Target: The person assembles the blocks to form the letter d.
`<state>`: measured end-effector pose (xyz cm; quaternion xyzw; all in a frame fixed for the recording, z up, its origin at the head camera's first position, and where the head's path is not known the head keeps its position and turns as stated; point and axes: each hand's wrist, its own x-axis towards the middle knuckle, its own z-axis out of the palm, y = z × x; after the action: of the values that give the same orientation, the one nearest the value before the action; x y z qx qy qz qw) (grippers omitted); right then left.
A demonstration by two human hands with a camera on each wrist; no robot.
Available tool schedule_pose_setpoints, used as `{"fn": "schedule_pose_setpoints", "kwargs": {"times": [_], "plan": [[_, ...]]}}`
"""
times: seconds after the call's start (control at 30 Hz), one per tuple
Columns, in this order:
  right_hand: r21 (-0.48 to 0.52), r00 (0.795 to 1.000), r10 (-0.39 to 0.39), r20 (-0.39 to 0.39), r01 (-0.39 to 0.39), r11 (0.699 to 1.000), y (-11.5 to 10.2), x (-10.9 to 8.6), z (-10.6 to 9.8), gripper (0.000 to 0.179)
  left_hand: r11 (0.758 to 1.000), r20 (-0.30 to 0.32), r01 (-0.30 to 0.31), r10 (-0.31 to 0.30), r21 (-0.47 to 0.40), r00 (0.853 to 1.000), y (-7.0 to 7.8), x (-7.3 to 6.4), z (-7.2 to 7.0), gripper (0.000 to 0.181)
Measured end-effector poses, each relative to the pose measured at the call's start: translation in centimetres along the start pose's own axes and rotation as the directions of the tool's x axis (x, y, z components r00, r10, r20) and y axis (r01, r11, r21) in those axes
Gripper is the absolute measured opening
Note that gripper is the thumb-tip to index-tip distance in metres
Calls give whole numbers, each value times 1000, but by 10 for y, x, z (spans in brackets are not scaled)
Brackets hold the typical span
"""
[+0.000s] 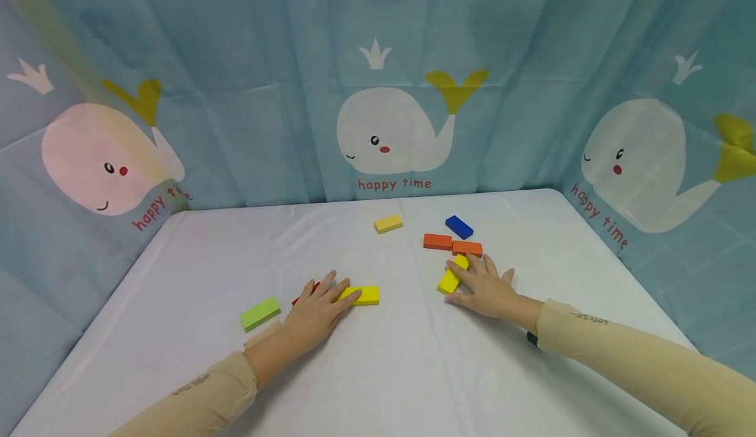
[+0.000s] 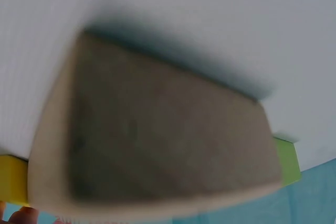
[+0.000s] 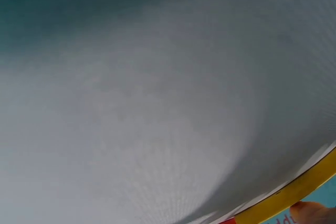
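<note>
In the head view my left hand [image 1: 313, 315] is low over the table, its thumb and index finger at the left end of a yellow block [image 1: 369, 295]. Its other fingers spread across a red block [image 1: 319, 286], which they mostly hide. My right hand [image 1: 489, 291] pinches a second yellow block [image 1: 452, 277] that lies at a slant, thumb by its near end and index finger across it. Fingertips show against yellow blocks at the lower edges of the left wrist view [image 2: 13, 179] and the right wrist view [image 3: 289, 195].
Two orange blocks [image 1: 438, 241] lie end to end beyond the right hand, with a blue block [image 1: 459, 227] behind. A pale yellow block [image 1: 388, 224] sits farther back. Near the left wrist are a green block [image 1: 260, 313] and a tan block [image 2: 173, 129]. Whale-print curtains surround the white table.
</note>
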<state>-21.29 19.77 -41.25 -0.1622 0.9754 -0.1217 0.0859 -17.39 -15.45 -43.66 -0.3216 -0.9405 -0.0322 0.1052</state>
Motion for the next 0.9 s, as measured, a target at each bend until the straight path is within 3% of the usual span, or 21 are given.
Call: {"fn": "schedule_pose_setpoints", "kwargs": {"times": [0.53,0.9], "plan": [[39,998,-42,-50,44,998,4,8,5,70,999,26,-15,15,28,1000,-1,1,1,50],[81,986,-157,-59,161,984,1,3,3,73,1000,19,-14,14,3,1000,-3,2,1,53]]}}
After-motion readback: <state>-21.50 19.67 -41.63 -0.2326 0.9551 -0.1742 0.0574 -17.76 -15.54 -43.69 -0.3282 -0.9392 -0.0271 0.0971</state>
